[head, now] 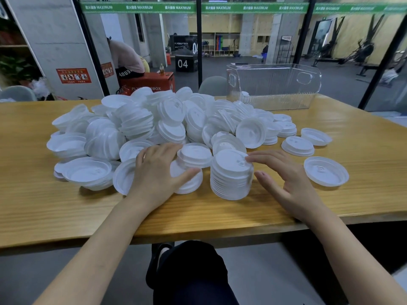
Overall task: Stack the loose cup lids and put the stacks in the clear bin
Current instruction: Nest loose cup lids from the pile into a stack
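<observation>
A big heap of loose white cup lids [154, 122] covers the middle of the wooden table [44, 205]. In front of it stands a stack of lids [231, 177] near the table's front edge. My right hand [284, 179] is spread beside that stack, fingertips touching its top lid, thumb near its side. My left hand [156, 170] holds a short stack of lids [193, 155], fingers behind and thumb under it, just left of the tall stack. The clear bin [275, 86] stands at the far right of the table with a few lids inside.
Single lids [326, 170] lie on the table to the right of my right hand, with others [297, 146] farther back. A grey chair back [213, 84] stands behind the table. A person sits on a red box [149, 82] beyond the glass wall.
</observation>
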